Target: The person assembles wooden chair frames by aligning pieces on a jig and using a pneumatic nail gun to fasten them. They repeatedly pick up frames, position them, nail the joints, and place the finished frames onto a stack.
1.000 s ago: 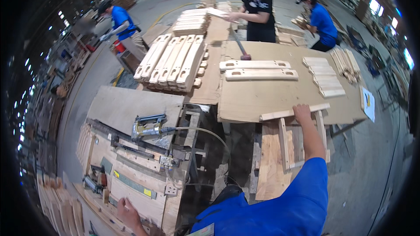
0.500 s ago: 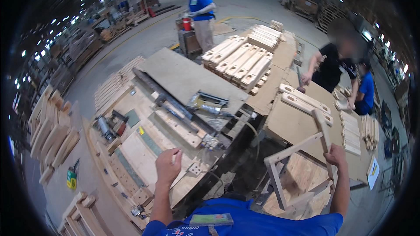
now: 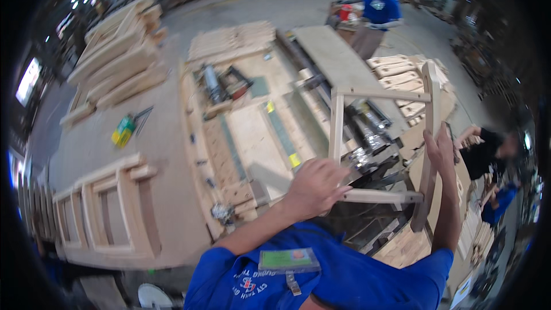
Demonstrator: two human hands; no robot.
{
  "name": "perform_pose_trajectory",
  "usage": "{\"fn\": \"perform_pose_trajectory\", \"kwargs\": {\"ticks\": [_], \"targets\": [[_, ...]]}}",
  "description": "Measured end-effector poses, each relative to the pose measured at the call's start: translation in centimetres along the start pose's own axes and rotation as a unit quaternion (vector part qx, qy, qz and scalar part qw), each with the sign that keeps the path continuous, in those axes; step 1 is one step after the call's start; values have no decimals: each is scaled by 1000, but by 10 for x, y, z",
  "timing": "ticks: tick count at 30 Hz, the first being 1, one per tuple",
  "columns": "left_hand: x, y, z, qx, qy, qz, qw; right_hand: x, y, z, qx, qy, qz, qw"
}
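I hold a pale wooden frame [image 3: 380, 95] of rails and uprights up in the air in front of me, over the workbench [image 3: 252, 138]. My left hand [image 3: 314, 186] is closed around the frame's lower left corner, where an upright meets the bottom rail. My right hand [image 3: 441, 152] grips the long right upright near its middle. The frame is tilted, and its top rail sits over the metal clamp machine [image 3: 367, 132]. Both blue sleeves come in from the lower edge.
Finished wooden frames [image 3: 109, 206] lie at the lower left. Stacked timber [image 3: 120, 57] and a pile of flat slats [image 3: 229, 40] sit farther back. A green-yellow tool [image 3: 123, 130] lies on the floor. A person in blue [image 3: 376, 8] stands beyond the bench, and others crouch at right [image 3: 488, 152].
My view has swung left over the workbench. The frame has been lifted from beside the table and carried left, and my left hand has closed on its lower corner.
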State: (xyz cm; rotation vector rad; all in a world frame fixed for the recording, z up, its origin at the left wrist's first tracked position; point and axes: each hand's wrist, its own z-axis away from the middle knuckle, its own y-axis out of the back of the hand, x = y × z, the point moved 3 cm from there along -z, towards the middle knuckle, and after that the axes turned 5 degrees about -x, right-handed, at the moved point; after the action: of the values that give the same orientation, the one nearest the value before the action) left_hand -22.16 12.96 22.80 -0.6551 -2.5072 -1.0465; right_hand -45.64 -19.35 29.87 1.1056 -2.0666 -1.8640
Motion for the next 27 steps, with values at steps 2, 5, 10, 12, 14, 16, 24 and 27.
{"fn": "perform_pose_trajectory", "kwargs": {"ticks": [2, 5, 10, 12, 14, 16, 24, 27], "targets": [[-2, -9, 12, -28, 3, -44, 999, -41, -45, -28, -52, 20, -14, 998], [-31, -29, 33, -92, 52, -111, 988, -92, -112, -62, -93, 93, -35, 991], [-109, -54, 70, -192, 227, -153, 942, -152, -213, -111, -160, 115, -14, 980], [-131, -49, 82, -156, 255, -170, 939, -170, -249, -123, -188, 113, -8, 976], [-151, -40, 96, -135, 304, -187, 924, -198, -284, -128, -227, 104, -4, 968], [-166, -36, 104, -156, 333, -204, 907, -207, -314, -134, -238, 107, 4, 965], [-193, -43, 139, -204, 413, -249, 852, -224, -426, -127, -335, 93, -15, 937], [-191, -52, 136, -196, 399, -285, 849, -216, -448, -123, -320, 114, -13, 940]]}}
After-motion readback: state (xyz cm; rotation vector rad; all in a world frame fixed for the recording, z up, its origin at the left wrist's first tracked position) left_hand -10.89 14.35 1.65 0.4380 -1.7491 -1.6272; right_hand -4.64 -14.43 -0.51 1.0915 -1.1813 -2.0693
